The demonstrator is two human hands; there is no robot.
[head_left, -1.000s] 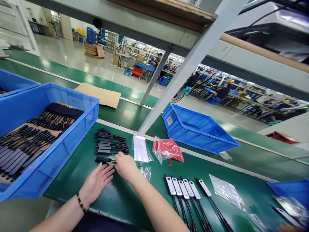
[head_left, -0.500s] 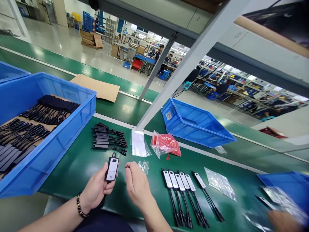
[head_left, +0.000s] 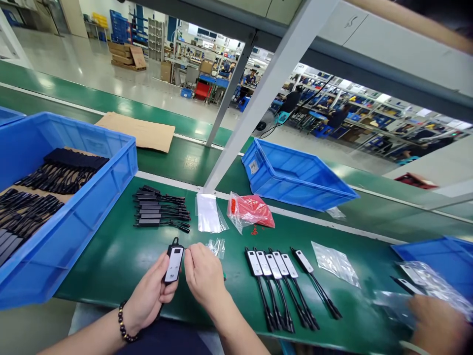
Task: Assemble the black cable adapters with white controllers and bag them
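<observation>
My left hand (head_left: 150, 291) is wrapped round a black-and-white cable adapter (head_left: 174, 265), its white face turned up and its black loop at the top. Beside the adapter's upper right edge, my right hand (head_left: 205, 276) is closed in a pinch. Whatever lies between those fingertips is too small to make out. Beyond my right hand lie small clear plastic bags (head_left: 217, 248). A group of black adapters (head_left: 151, 215) sits farther up the table, face down or on edge. To the right, several more white-faced adapters (head_left: 274, 266) lie in a row, cables toward me.
A blue crate (head_left: 121, 162) full of cabled units stands at left. Behind are a bag of red pieces (head_left: 254, 212), white sheets (head_left: 207, 213) and another blue crate (head_left: 295, 180). At far right a blurred co-worker's hand (head_left: 438, 320) is over a clear bag. A metal post (head_left: 236, 143) rises mid-table.
My right hand has moved in to the adapter's upper right edge, fingers still pinched. The left hand keeps its hold. The view has shifted slightly, and a small green piece now shows beside my right hand.
</observation>
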